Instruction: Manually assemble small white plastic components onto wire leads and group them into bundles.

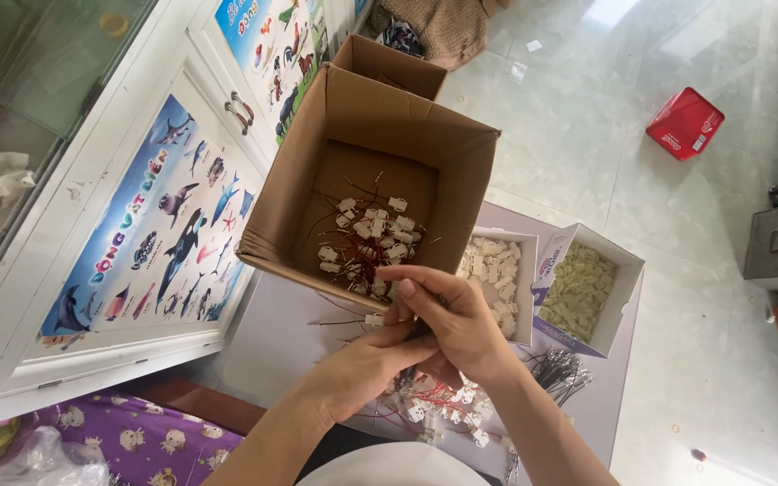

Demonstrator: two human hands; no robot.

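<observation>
While my left hand (pixel 366 360) and right hand (pixel 447 319) meet just below the open brown cardboard box (pixel 407 135), their fingers close together on a thin red wire with a small white plastic connector (pixel 373 319). More wired connectors (pixel 366 238) lie inside that box, others heaped beneath my wrists.

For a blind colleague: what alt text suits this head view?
Two hands, left hand and right hand, pinch a red-wired white connector together above a cardboard box of finished ones; small boxes of white parts sit beside.
</observation>
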